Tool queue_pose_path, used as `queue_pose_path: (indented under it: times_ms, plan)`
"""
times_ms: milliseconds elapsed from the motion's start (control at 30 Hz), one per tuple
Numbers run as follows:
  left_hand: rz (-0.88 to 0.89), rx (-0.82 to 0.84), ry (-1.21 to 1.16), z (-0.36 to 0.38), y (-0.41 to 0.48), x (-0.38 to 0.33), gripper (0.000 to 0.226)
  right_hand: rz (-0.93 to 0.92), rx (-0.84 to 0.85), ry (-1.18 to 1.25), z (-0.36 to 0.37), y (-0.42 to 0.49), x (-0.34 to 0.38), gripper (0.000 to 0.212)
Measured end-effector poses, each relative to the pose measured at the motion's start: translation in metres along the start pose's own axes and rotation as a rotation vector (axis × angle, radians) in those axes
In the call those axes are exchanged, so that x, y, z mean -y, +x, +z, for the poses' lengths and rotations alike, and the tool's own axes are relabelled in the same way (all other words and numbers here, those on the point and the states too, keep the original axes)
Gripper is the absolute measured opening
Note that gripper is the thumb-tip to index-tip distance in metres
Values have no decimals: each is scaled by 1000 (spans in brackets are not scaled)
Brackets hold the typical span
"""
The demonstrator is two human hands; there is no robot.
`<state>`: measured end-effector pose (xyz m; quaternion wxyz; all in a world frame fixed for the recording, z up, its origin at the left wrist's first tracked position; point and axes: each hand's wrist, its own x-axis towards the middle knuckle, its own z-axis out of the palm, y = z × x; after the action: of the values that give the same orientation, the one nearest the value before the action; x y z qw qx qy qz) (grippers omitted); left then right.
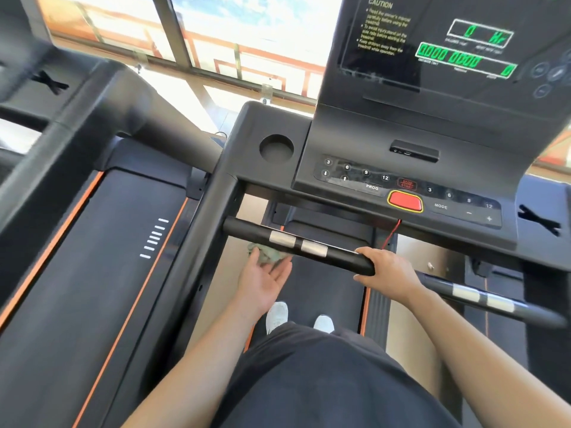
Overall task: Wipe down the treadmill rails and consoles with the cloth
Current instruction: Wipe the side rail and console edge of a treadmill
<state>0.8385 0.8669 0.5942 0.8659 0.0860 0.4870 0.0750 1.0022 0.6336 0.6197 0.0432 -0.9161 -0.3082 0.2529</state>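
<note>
A dark charcoal garment (324,381) is worn over torso and thighs. On the feet, white sneakers (277,315) are worn.

The cloth (268,254) sits just under the bar (296,246), near its left end. The left hand (264,281) holds it from below. The right hand (384,268) grips the bar's right end. The console (401,183) is behind the bar. The other treadmill (92,242) is left of the bar.
</note>
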Motion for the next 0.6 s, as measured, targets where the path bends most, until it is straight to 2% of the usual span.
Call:
queue_pose_path:
  times_ms: [133, 233, 333, 467, 600]
  plan:
    - [-89, 26, 88, 0, -3, 15, 38, -32, -3, 8, 1, -4, -4, 64]
    - [-26, -13, -7, -1, 1, 9, 35, -24, -74, -47, 6, -14, -18, 73]
    - [82, -38, -112, -7, 3, -12, 30, 66, -145, -132, 12, -30, -35, 76]
    - [115, -35, -95, -7, -1, -26, 27, 99, -181, -140, 18, -34, -42, 56]
    - [73, -28, -62, -2, 1, -3, 28, 125, -171, -128, 16, -29, -41, 39]
